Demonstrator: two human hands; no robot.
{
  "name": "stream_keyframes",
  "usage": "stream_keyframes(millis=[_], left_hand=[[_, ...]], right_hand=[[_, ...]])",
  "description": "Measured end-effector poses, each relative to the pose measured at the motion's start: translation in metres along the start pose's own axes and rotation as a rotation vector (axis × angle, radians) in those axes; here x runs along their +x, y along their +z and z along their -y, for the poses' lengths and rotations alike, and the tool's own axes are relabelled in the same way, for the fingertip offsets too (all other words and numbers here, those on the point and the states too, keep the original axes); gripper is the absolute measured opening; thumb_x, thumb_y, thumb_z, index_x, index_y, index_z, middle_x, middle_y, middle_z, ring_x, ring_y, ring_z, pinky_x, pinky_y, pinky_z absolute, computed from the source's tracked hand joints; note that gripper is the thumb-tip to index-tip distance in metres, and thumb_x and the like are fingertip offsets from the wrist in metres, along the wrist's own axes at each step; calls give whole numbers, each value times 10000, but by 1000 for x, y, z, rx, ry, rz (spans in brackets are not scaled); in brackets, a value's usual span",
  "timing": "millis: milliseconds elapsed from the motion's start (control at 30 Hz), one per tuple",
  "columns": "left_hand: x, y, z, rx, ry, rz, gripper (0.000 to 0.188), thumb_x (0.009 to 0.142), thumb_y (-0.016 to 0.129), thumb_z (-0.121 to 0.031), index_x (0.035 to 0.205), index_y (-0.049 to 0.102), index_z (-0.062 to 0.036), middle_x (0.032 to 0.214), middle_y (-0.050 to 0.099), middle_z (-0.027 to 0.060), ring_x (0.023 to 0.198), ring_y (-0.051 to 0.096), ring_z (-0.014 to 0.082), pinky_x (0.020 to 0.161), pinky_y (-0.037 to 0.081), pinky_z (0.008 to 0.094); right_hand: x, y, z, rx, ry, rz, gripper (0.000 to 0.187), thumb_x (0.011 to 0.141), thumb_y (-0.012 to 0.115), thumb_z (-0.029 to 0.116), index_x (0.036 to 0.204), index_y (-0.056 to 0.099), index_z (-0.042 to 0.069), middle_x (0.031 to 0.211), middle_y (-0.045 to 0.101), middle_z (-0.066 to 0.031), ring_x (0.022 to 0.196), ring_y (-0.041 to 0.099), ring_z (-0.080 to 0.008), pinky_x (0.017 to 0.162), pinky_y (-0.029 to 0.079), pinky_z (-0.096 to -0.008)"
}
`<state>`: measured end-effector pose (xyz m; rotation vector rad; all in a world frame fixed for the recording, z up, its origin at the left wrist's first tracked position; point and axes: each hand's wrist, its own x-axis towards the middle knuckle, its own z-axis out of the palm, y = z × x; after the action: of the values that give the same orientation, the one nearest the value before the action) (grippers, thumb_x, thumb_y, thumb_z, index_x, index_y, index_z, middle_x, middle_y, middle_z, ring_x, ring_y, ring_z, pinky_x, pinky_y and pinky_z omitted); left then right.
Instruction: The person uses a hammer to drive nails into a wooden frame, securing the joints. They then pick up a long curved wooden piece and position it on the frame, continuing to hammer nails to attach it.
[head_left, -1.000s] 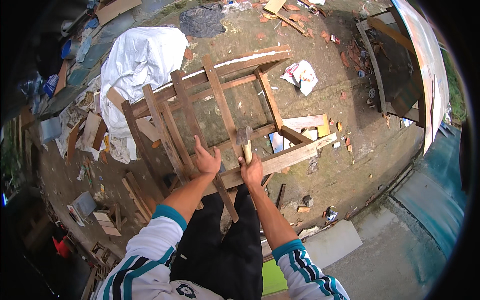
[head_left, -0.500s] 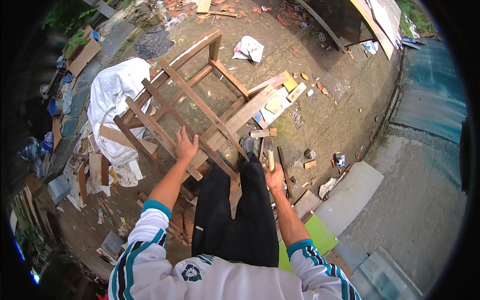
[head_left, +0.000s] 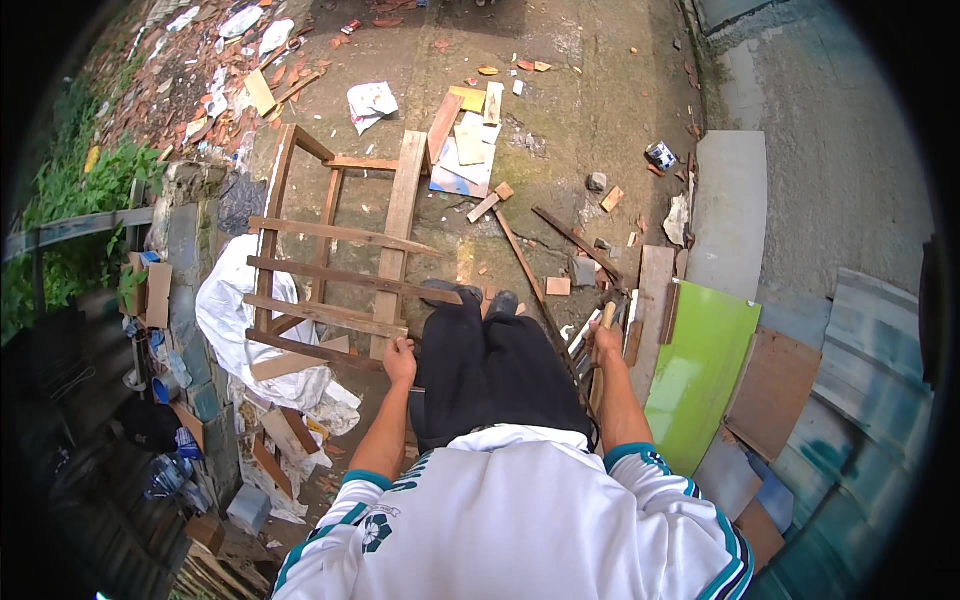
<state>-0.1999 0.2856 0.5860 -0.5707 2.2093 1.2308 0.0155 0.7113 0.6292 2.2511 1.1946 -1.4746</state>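
Wooden frame now released; left hand beside it, right hand lowered

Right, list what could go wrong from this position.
1. The left hand is on the edge of the wooden frame, which seems propped against the low wall; it could tip or slide.
2. The right hand grips a wooden handle close to stacked boards; it might snag.
3. Loose wood scraps lie near the feet, a likely trip hazard.

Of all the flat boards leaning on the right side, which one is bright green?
The glossy green panel just right of the person's right hand. The board beyond it is brown, and the slab above it is grey.
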Motion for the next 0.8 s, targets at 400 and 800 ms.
stream_keyframes(millis=[400, 800], left_hand=[[-7, -34, -92, 164, 267, 47, 325, 994, 598, -263, 948, 655, 54, 745, 674, 63, 677, 628, 121, 628, 494, 275], [-17, 47, -134, 318, 374, 242, 327, 960, 649, -293, 873, 643, 22, 714, 669, 65, 622, 599, 120, 589, 470, 277]], right_hand=[[-13, 28, -101, 220, 238, 245, 281, 896, 747, 256, 825, 607, 24, 717, 582, -72, 552, 538, -216, 452, 414, -397], [17, -31, -200, 550, 441, 254, 283, 919, 695, 320, 908, 550, 78, 749, 549, -75, 601, 557, -247, 516, 499, -423]])
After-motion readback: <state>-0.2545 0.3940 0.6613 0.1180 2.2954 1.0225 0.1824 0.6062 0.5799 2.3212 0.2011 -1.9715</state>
